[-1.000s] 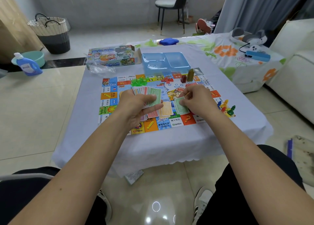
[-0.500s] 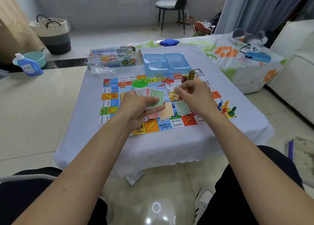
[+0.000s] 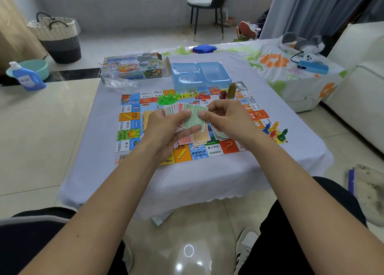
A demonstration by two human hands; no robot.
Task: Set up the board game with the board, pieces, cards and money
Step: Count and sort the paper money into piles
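A home living room: a cream sofa [image 3: 361, 92], grey curtains [image 3: 311, 11], 1 dining chair [image 3: 207, 6], a woven laundry basket [image 3: 57, 37] and a cloth-covered low table [image 3: 207, 181].

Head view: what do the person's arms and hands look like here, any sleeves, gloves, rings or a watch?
Both forearms are bare from the frame's lower edge to the wrists, with no sleeves in view. The left hand and right hand wear no gloves, and no watch, bracelet or ring shows on the wrists or fingers. The nails are short and unpainted where visible. A few small dark moles dot the left forearm.
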